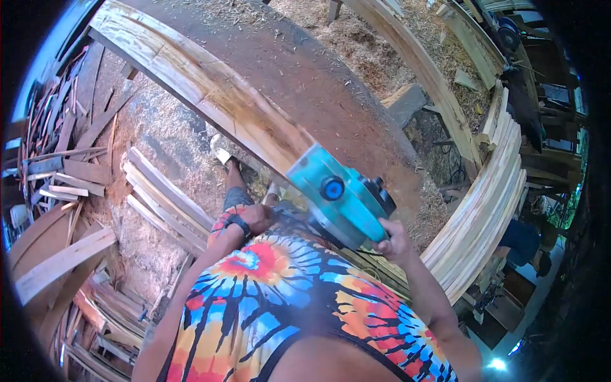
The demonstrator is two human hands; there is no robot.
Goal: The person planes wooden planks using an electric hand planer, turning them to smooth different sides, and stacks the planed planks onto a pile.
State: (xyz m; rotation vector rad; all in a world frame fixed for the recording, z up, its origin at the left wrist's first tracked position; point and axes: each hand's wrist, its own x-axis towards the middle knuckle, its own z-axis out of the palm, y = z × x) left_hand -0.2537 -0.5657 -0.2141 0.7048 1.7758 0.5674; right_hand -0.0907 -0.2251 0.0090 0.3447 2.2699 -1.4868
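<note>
A teal electric hand planer with a blue round knob sits on the end of a long wooden plank. My right hand is wrapped around the planer's rear handle. The plank runs diagonally up to the left along the edge of a brown work table. My left hand, with a dark band at the wrist, is held close to my waist, apart from the planer. Its fingers look curled in, and whatever they may hold is hidden.
Curved, stacked boards lie to the right, and another long plank extends beyond the table. More boards lie on the left over sawdust-covered ground. Scrap wood is piled at far left.
</note>
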